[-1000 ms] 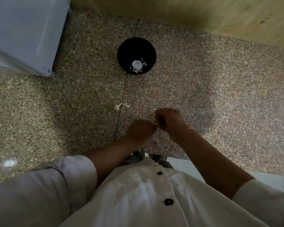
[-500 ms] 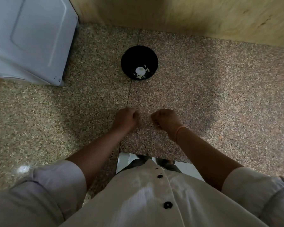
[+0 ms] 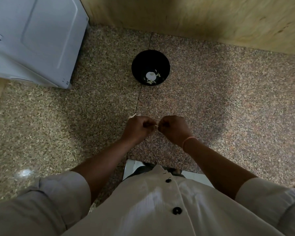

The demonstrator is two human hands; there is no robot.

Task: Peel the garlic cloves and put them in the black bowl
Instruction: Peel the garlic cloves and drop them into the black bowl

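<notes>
On the speckled tabletop (image 3: pixel 228 103), in the head view, your left hand (image 3: pixel 139 129) and right hand (image 3: pixel 174 130) meet with fingers curled, both pinching a small garlic clove (image 3: pixel 155 127) between them. It is well short of the black bowl (image 3: pixel 138 65), which holds pale garlic pieces (image 3: pixel 150 75). Judge the clove light and firm, papery and brittle outside, slick once bared. Pinch it by the ends, peel from the tip, and don't squeeze hard.

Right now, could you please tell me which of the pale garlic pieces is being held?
The small piece pinched between the left hand and right hand; the others lie in the black bowl, bar one scrap on the counter.
</notes>
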